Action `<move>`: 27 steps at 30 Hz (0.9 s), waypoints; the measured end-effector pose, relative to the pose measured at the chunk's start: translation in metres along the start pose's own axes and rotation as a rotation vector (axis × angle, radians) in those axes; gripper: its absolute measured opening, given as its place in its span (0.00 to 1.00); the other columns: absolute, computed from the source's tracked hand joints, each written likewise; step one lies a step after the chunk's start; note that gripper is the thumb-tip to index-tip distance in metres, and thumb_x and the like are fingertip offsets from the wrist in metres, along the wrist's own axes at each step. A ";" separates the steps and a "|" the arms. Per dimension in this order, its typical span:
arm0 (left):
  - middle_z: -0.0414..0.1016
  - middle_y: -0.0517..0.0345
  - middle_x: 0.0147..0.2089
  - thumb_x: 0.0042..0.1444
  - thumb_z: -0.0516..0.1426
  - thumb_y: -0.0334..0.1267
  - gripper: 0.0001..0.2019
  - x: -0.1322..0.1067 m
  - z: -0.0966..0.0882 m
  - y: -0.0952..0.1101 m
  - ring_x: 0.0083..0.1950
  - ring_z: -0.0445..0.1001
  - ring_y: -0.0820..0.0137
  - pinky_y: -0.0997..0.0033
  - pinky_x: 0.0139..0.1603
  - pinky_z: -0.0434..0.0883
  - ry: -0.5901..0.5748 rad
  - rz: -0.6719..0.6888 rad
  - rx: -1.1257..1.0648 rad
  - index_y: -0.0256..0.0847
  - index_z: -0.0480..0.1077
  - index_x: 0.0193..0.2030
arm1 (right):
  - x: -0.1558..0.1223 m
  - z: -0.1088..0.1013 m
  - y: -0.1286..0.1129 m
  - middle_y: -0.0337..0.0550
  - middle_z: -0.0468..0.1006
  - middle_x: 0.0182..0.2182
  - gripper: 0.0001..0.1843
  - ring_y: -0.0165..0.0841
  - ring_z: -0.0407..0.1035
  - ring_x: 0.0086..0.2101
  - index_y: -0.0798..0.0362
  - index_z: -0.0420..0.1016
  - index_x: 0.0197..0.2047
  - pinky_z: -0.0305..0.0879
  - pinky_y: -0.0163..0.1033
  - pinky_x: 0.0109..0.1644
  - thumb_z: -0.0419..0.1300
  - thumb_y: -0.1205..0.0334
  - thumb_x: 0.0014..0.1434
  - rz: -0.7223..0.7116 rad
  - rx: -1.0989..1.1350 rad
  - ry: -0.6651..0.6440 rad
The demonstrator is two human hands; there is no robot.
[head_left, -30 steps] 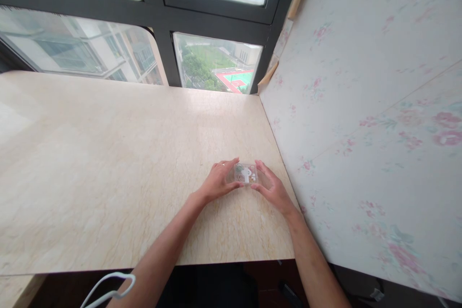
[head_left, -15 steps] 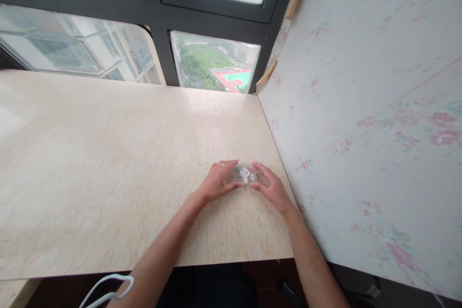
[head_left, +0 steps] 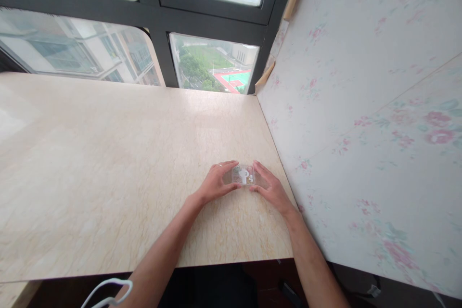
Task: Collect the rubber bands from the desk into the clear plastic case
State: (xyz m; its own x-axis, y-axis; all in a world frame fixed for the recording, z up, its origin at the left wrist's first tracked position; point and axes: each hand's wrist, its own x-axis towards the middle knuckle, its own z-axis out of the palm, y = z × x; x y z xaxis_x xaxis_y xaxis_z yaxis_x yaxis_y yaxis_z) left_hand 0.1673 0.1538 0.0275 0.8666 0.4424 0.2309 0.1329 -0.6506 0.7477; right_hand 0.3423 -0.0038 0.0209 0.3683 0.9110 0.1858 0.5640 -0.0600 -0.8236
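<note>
A small clear plastic box lies on the stone surface in front of me, with white and other tiny pieces showing through it. My left hand has its thumb on the near edge and its fingers at the far left corner. From the other side, my right hand curves its fingers and thumb about the box's right end. A ring is on a left finger. What exactly the little pieces inside are is too small to make out.
The beige marble-patterned ledge runs back to a dark window frame. A wall with floral paper rises close by my right arm. At the lower left, a white cable loop hangs near my left forearm.
The view has shifted very slightly. Both hands and the clear box stay in nearly the same place.
</note>
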 end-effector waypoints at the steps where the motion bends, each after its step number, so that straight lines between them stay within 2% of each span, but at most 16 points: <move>1: 0.67 0.48 0.63 0.52 0.63 0.48 0.31 0.000 0.000 0.000 0.63 0.64 0.58 0.52 0.63 0.60 -0.004 0.001 -0.004 0.44 0.63 0.62 | 0.000 0.000 0.000 0.42 0.61 0.64 0.36 0.40 0.53 0.64 0.42 0.61 0.66 0.48 0.53 0.68 0.66 0.55 0.55 0.003 -0.004 -0.006; 6: 0.67 0.48 0.62 0.52 0.63 0.48 0.30 -0.001 -0.001 -0.001 0.63 0.65 0.57 0.52 0.62 0.62 -0.015 0.008 -0.007 0.44 0.64 0.61 | -0.001 0.002 -0.003 0.41 0.64 0.63 0.36 0.39 0.57 0.62 0.41 0.56 0.68 0.50 0.52 0.67 0.63 0.58 0.58 0.031 -0.012 -0.055; 13: 0.68 0.48 0.60 0.51 0.63 0.49 0.29 -0.002 -0.002 -0.001 0.59 0.68 0.57 0.53 0.59 0.64 0.004 0.005 -0.045 0.45 0.65 0.59 | 0.000 0.002 -0.002 0.42 0.63 0.63 0.35 0.39 0.57 0.62 0.43 0.54 0.68 0.51 0.52 0.67 0.61 0.59 0.60 -0.019 -0.037 -0.085; 17: 0.69 0.49 0.59 0.51 0.63 0.48 0.27 -0.002 -0.003 0.000 0.59 0.68 0.59 0.56 0.58 0.65 0.022 0.030 -0.070 0.45 0.66 0.57 | -0.001 0.002 0.000 0.42 0.62 0.64 0.35 0.38 0.56 0.63 0.42 0.53 0.69 0.50 0.52 0.67 0.60 0.57 0.61 -0.035 -0.052 -0.092; 27: 0.69 0.49 0.60 0.51 0.63 0.49 0.29 -0.003 0.000 0.000 0.60 0.67 0.59 0.56 0.59 0.62 0.002 0.012 0.004 0.44 0.63 0.59 | -0.003 0.001 -0.003 0.42 0.61 0.65 0.37 0.39 0.55 0.63 0.40 0.52 0.69 0.50 0.52 0.67 0.61 0.53 0.61 -0.027 -0.051 -0.083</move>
State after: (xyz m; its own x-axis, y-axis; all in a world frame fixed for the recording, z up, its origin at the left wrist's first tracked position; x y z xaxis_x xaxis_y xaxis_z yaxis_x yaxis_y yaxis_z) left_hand 0.1650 0.1524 0.0272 0.8673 0.4354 0.2412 0.1241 -0.6584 0.7423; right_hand 0.3384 -0.0060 0.0224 0.2911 0.9432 0.1602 0.6106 -0.0542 -0.7901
